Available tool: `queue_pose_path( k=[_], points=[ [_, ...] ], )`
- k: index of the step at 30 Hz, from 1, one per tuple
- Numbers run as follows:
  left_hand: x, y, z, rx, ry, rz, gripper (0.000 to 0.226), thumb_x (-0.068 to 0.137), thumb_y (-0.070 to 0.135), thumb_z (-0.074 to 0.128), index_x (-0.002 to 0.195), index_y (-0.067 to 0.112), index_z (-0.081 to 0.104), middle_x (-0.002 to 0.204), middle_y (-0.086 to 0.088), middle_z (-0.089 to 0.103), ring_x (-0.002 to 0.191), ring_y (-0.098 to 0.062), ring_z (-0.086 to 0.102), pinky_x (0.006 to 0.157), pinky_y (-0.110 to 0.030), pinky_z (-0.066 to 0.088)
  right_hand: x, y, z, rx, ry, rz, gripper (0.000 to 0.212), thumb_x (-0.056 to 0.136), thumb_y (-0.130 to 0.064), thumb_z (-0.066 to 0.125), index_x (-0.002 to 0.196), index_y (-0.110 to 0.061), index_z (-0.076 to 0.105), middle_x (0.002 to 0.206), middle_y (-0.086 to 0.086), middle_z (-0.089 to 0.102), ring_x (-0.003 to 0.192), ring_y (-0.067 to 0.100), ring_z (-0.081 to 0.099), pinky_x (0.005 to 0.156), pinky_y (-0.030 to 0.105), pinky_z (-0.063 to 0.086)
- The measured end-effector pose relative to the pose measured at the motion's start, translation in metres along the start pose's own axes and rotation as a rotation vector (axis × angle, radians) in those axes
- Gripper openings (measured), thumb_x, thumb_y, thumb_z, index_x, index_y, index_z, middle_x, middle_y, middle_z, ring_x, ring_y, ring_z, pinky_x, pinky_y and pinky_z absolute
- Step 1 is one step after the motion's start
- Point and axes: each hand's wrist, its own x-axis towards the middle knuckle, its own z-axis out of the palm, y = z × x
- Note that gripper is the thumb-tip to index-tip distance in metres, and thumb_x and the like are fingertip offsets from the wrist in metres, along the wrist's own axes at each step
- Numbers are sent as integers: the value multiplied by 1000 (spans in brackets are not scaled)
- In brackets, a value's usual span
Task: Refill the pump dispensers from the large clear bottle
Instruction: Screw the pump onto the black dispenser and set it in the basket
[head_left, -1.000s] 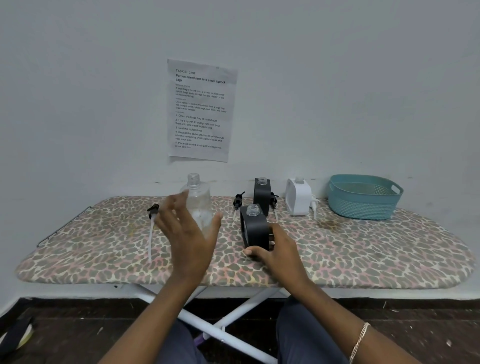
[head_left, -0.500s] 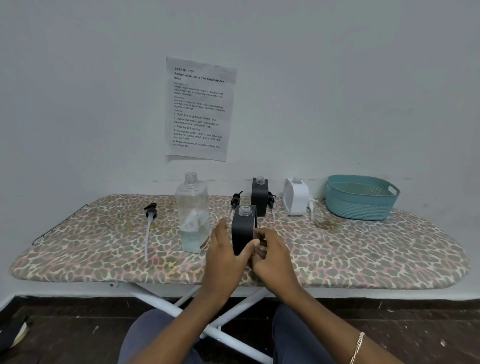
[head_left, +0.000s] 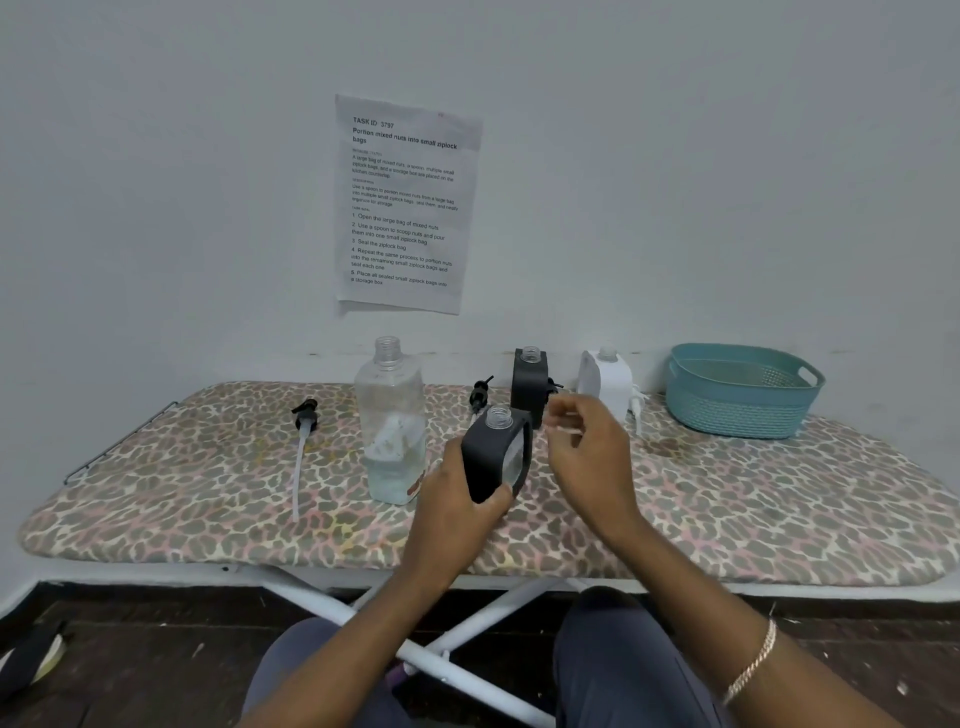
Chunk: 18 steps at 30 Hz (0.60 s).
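Over the board's (head_left: 208, 467) front edge, the black dispenser (head_left: 496, 457) is now off the surface, tilted, neck open. The left hand (head_left: 457, 514) is wrapped round its lower body. Half a second ago both hands were on it. The right hand (head_left: 587, 457) has since let go and risen beside the neck, fingers curled. There's a thin pale streak at its fingertips; can't tell if it pinches anything. The clear bottle (head_left: 392, 426) stands uncapped just left of the dispenser, untouched, with a little liquid at the bottom. Looks like the dispenser is being readied for filling; the pour hasn't begun.
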Motion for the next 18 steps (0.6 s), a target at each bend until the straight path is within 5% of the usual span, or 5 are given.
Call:
queue_pose_path(
  k=[5, 10, 13, 15, 18],
  points=[
    [9, -12, -11, -37, -68, 0, 46, 87, 31, 76, 124, 35, 50, 99, 13, 69, 80, -6, 69, 67, -35, 60, 76, -36, 17, -172, -126, -120, 20, 95, -12, 63, 111, -10, 74, 104, -4, 71, 90, 7, 64, 76, 8, 46],
    [11, -19, -10, -65, -81, 12, 45, 88, 32, 77, 123, 35, 50, 98, 17, 68, 84, -3, 68, 69, -32, 59, 161, -56, 69, -475, -469, -105, 23, 92, -14, 71, 89, 9, 70, 87, 19, 78, 80, 29, 78, 77, 43, 64],
    [13, -24, -9, -82, -85, 2, 45, 86, 37, 76, 122, 37, 50, 98, 16, 69, 86, -8, 69, 71, -41, 61, 188, -55, 105, -703, -662, -79, 30, 90, -16, 80, 76, -4, 56, 56, 4, 68, 71, 20, 70, 62, 34, 54],
    [17, -28, -8, -83, -74, 14, 40, 87, 35, 76, 117, 37, 50, 93, 15, 68, 82, -6, 67, 68, -33, 57, 200, -49, 129, -782, -719, -63, 39, 92, -17, 80, 71, -8, 48, 34, -6, 55, 59, 17, 66, 55, 29, 50],
    [11, -23, -7, -81, -73, 39, 35, 88, 32, 77, 110, 35, 50, 87, 11, 65, 78, -9, 64, 63, -30, 52, 199, -40, 141, -909, -782, -52, 33, 95, -16, 79, 77, -4, 53, 50, 2, 61, 62, 25, 66, 59, 31, 55]
  ],
)
